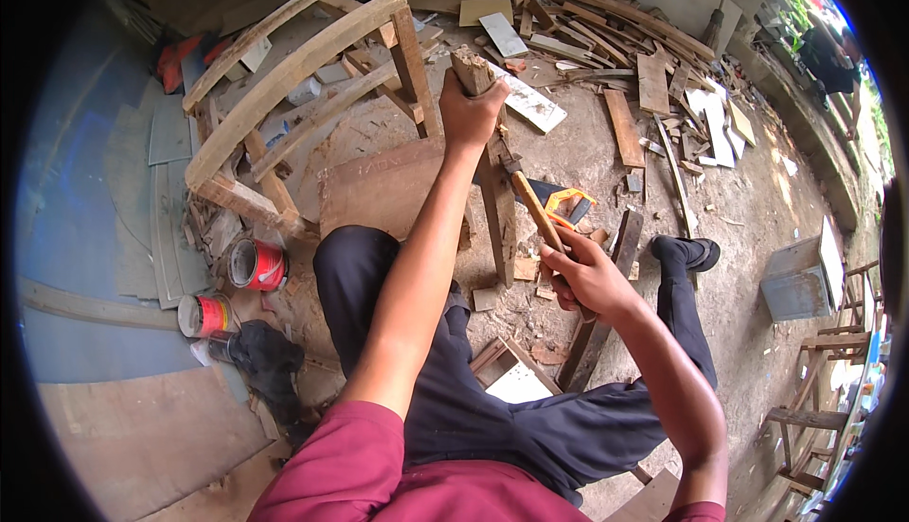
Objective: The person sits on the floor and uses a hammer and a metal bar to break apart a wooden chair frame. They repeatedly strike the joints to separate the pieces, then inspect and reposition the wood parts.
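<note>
Dirt floor (757, 210): wood offcuts (625, 124) scattered (thickest at far side), two red paint cans (256, 265), black cloth (267, 356).

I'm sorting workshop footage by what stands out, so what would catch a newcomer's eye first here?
At centre, the left hand grips the top of an upright wooden post, while the right hand holds a wooden-handled tool against it. At upper left lies a curved wooden chair frame, with two red paint cans below it. Wood offcuts litter the dirt floor at upper right.
</note>
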A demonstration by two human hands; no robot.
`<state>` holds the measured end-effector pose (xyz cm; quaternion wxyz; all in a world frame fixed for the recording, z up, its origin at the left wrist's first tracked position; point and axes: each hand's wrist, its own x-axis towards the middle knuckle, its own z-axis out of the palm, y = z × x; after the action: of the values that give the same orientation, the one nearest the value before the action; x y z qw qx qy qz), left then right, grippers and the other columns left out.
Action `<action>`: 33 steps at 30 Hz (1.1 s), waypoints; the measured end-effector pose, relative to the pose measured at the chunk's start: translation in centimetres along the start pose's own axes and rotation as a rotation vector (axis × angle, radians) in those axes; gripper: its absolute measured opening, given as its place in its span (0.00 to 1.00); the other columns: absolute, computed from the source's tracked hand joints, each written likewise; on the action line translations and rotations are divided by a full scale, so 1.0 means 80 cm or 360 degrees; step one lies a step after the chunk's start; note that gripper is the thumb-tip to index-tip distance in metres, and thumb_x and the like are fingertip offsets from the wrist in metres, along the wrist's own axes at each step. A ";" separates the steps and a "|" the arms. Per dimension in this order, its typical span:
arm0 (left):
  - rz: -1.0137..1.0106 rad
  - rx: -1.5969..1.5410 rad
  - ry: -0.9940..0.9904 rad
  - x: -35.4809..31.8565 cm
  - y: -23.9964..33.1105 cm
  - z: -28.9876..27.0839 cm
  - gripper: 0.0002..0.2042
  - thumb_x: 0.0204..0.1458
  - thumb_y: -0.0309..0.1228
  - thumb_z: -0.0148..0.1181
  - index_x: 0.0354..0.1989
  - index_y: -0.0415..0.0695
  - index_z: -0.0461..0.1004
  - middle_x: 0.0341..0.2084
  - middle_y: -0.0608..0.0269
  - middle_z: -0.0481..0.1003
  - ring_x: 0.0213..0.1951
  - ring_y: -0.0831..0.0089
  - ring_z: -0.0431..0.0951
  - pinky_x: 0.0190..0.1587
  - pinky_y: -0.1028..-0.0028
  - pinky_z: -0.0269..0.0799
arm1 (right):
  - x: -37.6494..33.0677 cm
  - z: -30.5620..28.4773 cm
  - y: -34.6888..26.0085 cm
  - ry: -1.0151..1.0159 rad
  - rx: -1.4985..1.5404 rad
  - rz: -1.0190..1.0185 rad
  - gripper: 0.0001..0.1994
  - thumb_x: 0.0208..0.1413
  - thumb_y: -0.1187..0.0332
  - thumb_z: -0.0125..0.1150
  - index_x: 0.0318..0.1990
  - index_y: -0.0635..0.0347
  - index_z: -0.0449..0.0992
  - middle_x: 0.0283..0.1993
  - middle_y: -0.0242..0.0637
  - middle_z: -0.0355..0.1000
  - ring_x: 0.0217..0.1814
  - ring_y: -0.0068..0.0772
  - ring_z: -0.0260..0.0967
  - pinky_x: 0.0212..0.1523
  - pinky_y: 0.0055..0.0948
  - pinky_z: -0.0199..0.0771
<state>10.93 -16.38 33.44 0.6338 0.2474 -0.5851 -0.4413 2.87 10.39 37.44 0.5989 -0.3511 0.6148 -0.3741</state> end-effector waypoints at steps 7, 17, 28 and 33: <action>0.0002 0.0134 0.0069 -0.003 -0.009 0.004 0.16 0.47 0.29 0.70 0.41 0.37 0.72 0.36 0.62 0.77 0.37 0.76 0.76 0.43 0.73 0.72 | 0.003 -0.004 -0.010 0.0177 -0.1038 0.0026 0.20 0.68 0.57 0.48 0.46 0.70 0.68 0.33 0.61 0.75 0.33 0.64 0.75 0.35 0.54 0.72; 0.0081 -0.0048 0.0120 0.015 -0.012 -0.036 0.17 0.45 0.28 0.68 0.41 0.35 0.69 0.36 0.59 0.78 0.35 0.73 0.77 0.41 0.73 0.74 | -0.021 0.004 0.034 0.0059 -0.1070 0.0118 0.19 0.69 0.57 0.47 0.44 0.69 0.70 0.34 0.63 0.75 0.39 0.64 0.76 0.39 0.53 0.70; -0.0006 -0.0048 0.0049 -0.011 0.022 -0.018 0.19 0.45 0.27 0.69 0.43 0.36 0.69 0.36 0.58 0.78 0.37 0.74 0.78 0.42 0.72 0.74 | -0.020 0.001 -0.074 0.0060 -0.1064 0.0170 0.18 0.70 0.56 0.46 0.40 0.66 0.70 0.20 0.39 0.68 0.18 0.31 0.69 0.21 0.37 0.68; -0.0010 0.0010 0.0066 -0.015 0.030 -0.012 0.18 0.45 0.26 0.68 0.43 0.36 0.69 0.36 0.58 0.78 0.36 0.74 0.78 0.41 0.72 0.75 | -0.025 -0.004 -0.079 0.0012 -0.1055 0.0224 0.17 0.70 0.55 0.47 0.41 0.63 0.69 0.23 0.30 0.66 0.14 0.22 0.65 0.13 0.25 0.66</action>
<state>12.62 -14.41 34.61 0.6435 0.2603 -0.5725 -0.4363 2.50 9.19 43.97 0.4741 -0.4821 0.7280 -0.1129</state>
